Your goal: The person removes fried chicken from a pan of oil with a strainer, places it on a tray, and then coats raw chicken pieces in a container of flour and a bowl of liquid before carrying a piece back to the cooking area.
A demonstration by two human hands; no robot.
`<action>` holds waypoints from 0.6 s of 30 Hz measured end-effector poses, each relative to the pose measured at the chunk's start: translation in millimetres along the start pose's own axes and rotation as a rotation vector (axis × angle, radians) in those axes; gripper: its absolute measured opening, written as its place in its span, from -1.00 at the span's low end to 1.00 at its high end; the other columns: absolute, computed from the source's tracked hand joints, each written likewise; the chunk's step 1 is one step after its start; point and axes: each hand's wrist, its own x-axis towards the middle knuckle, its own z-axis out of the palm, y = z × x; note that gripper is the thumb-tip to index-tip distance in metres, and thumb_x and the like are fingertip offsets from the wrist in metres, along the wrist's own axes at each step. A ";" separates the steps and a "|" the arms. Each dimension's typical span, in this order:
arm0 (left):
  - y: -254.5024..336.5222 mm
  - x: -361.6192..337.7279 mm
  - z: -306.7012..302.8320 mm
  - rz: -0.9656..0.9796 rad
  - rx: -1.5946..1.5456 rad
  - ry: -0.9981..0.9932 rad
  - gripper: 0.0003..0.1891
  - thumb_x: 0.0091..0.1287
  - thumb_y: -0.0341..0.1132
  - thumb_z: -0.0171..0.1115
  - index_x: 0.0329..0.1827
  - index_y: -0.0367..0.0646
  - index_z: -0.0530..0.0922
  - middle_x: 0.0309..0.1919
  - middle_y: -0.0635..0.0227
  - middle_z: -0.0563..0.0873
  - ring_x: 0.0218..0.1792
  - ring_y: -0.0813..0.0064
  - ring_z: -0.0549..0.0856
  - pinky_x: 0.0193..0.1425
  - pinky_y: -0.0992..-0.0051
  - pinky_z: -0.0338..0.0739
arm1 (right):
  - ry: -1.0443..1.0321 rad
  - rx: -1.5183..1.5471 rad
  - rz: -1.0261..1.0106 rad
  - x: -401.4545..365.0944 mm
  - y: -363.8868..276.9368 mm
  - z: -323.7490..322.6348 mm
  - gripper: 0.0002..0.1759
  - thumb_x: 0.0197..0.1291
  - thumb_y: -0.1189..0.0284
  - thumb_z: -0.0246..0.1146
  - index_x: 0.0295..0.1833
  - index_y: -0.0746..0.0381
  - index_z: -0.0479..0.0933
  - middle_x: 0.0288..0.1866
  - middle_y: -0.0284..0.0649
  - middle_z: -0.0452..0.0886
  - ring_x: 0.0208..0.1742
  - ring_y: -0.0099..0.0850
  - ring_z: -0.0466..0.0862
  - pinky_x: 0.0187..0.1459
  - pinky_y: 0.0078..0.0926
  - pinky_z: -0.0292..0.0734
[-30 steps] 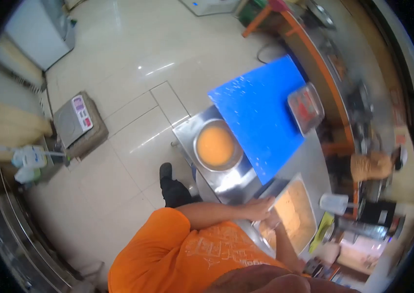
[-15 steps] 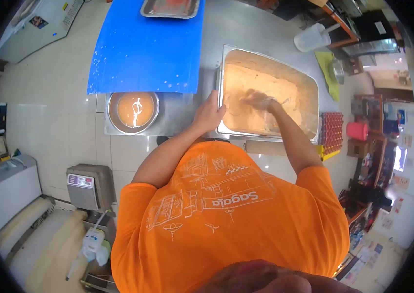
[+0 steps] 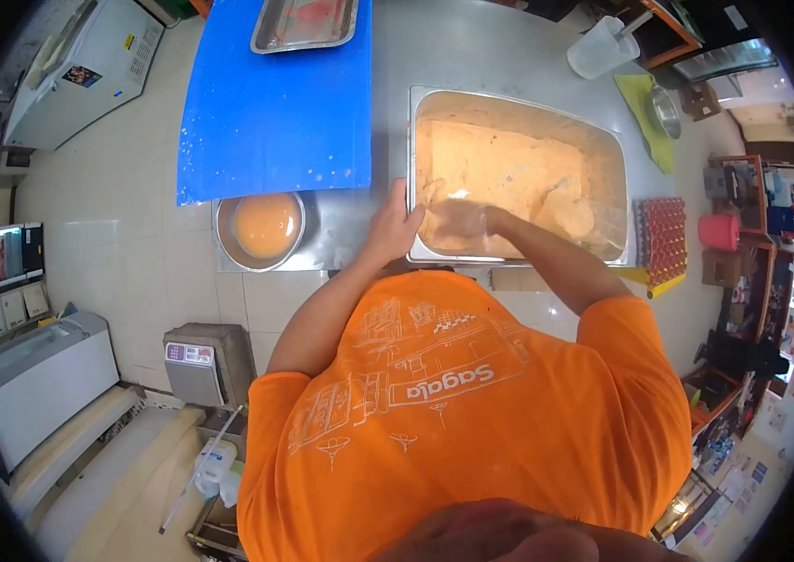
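A deep rectangular steel pan (image 3: 519, 101) stands on the steel table, holding an orange-beige, powdery or batter-like mixture (image 3: 500, 155). My left hand (image 3: 393, 229) is closed around the pan's left edge. Inside the pan, near its front left corner, my right hand (image 3: 460, 221) is down in the mixture; its fingers are smeared by motion and partly covered. A smoother, wetter-looking mound (image 3: 567, 211) lies in the right part of the mixture. To the left of my left hand, a round metal bowl (image 3: 296, 245) holds orange liquid (image 3: 266, 225).
A blue board (image 3: 275, 122) lies left of the pan, slightly over the bowl, with a metal tray (image 3: 305, 47) at its far end. A plastic jug (image 3: 598, 49), a green cloth (image 3: 640, 117) with a metal bowl (image 3: 664, 112), and red egg trays (image 3: 661, 239) are to the right.
My right hand has moved left and toward me through the mixture, to the pan's front left corner. My left hand keeps its hold on the edge. The view has shifted slightly.
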 end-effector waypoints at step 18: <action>-6.0 0.5 4.3 0.005 0.058 0.026 -0.52 0.38 -0.17 0.13 0.30 -0.10 0.27 0.01 -0.15 0.63 0.04 -0.22 0.60 0.09 0.01 0.47 | 0.055 0.182 -0.034 -3.0 -25.9 -13.1 -0.56 0.13 0.29 0.27 0.09 0.30 0.53 -0.11 0.04 0.63 -0.10 -0.12 0.60 -0.05 -0.22 0.50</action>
